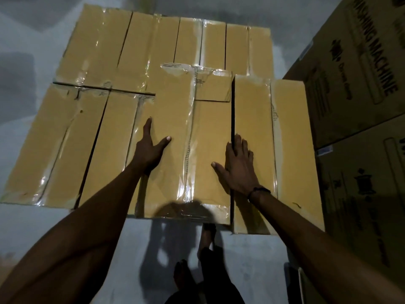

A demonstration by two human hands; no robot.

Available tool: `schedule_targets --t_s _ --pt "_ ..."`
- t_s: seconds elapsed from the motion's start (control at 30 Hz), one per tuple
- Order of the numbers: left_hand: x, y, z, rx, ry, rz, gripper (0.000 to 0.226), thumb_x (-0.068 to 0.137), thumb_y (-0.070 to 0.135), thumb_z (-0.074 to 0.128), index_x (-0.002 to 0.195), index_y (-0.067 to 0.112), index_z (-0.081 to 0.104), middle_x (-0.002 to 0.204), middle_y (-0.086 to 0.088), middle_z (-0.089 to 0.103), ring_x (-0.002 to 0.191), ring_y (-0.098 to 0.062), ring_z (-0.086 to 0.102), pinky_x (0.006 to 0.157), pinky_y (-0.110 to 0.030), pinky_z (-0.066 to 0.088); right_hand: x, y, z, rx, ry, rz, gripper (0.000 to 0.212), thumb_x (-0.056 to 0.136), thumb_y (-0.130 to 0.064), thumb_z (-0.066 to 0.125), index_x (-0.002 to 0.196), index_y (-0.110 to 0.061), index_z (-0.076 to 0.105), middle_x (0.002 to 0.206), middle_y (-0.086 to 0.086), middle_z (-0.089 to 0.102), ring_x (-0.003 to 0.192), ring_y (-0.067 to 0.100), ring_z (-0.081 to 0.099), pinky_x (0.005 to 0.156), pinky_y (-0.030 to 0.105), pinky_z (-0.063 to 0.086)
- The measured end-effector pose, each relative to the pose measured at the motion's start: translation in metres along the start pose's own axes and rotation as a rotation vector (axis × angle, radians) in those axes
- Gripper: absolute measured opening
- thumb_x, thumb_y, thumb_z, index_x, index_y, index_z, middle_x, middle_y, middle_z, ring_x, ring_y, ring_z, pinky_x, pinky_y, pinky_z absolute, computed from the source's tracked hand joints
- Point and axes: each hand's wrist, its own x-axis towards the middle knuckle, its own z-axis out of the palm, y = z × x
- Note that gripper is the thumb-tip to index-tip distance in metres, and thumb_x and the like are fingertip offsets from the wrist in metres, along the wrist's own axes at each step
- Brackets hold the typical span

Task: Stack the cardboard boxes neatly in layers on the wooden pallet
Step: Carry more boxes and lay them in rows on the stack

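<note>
Two hands, left hand (151, 148) and right hand (237, 167), press spread fingers flat on a long, glossy-taped cardboard box (188, 139) above the stacked boxes (92, 119).

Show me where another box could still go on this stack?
The brown taped cardboard boxes fill the layer edge to edge; only a dark slit at the right hand remains. Bare grey floor lies near-left, and printed washing-machine cartons crowd the right.

large printed washing machine cartons (359, 84) at right, grey floor (26, 227)
</note>
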Motion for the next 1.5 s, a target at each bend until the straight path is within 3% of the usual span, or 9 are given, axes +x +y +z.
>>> schedule_targets --t_s 0.3,0.43,0.53,0.63,0.73,1.0,1.3,1.5 --pt "-0.004 -0.007 -0.007 0.028 -0.033 0.053 0.095 0.097 0.044 0.066 0.164 0.027 0.001 0.164 -0.010 0.032 0.140 -0.032 0.043 0.109 -0.039 0.038 -0.008 -0.012 0.016 -0.057 0.017 0.003 0.090 0.102 -0.065 0.036 0.163 -0.008 0.002 0.171 0.009 -0.010 0.157 0.025 -0.016 0.127 0.054 -0.003" --pt "-0.005 -0.008 -0.013 0.062 -0.053 0.035 0.094 0.097 0.045 0.065 0.165 0.028 0.001 0.165 -0.008 0.031 0.143 -0.032 0.042 0.111 -0.038 0.036 -0.014 -0.014 0.017 0.007 0.027 0.001 0.090 0.099 -0.067 0.036 0.164 -0.010 0.008 0.171 0.008 -0.007 0.157 0.023 -0.016 0.126 0.053 -0.006" --pt "-0.008 -0.004 -0.013 0.114 -0.052 0.055 0.091 0.099 0.043 0.063 0.165 0.027 0.002 0.166 -0.008 0.030 0.143 -0.033 0.042 0.108 -0.032 0.035 -0.025 -0.026 0.021 0.031 -0.023 -0.059 0.091 0.097 -0.070 0.034 0.164 -0.012 0.013 0.172 0.005 -0.003 0.158 0.021 -0.012 0.127 0.055 0.000" --pt "-0.007 -0.002 -0.014 0.147 -0.078 0.077 0.090 0.100 0.040 0.062 0.165 0.024 0.001 0.167 -0.010 0.027 0.144 -0.035 0.041 0.109 -0.034 0.034 -0.037 -0.042 0.029 0.060 -0.059 -0.116 0.097 0.093 -0.070 0.044 0.164 -0.014 0.009 0.172 0.002 -0.004 0.157 0.020 -0.013 0.128 0.051 0.003" --pt "-0.005 -0.006 -0.020 0.153 -0.103 0.062 0.090 0.101 0.041 0.060 0.165 0.024 -0.001 0.167 -0.011 0.027 0.144 -0.036 0.040 0.111 -0.035 0.034 -0.042 -0.050 0.031 0.102 -0.030 -0.059 0.101 0.093 -0.068 0.052 0.164 -0.014 0.005 0.172 0.002 -0.006 0.156 0.022 -0.018 0.128 0.047 0.000" --pt "-0.015 -0.005 -0.012 0.129 -0.062 0.062 0.084 0.105 0.040 0.054 0.164 0.026 -0.004 0.162 -0.016 0.036 0.136 -0.041 0.048 0.105 -0.038 0.040 -0.029 -0.059 0.031 0.145 -0.024 0.040 0.111 0.087 -0.071 0.057 0.164 -0.014 0.002 0.171 0.000 -0.013 0.155 0.029 -0.022 0.126 0.052 -0.002" --pt "-0.018 -0.009 -0.015 0.112 -0.090 0.046 0.083 0.106 0.036 0.053 0.164 0.026 -0.006 0.164 -0.015 0.032 0.139 -0.040 0.045 0.108 -0.039 0.039 -0.041 -0.050 0.038 0.269 0.038 0.034 0.112 0.083 -0.066 0.067 0.164 -0.014 0.009 0.172 -0.002 -0.003 0.157 0.014 -0.012 0.127 0.039 0.002" --pt "-0.021 -0.009 -0.010 0.112 -0.079 0.036 0.084 0.106 0.039 0.054 0.164 0.028 -0.006 0.160 -0.018 0.039 0.133 -0.042 0.051 0.104 -0.041 0.042 -0.044 -0.042 0.031 0.291 0.004 0.013 0.112 0.085 -0.062 0.069 0.164 -0.012 0.008 0.172 0.001 -0.002 0.157 0.015 -0.009 0.127 0.036 0.003"
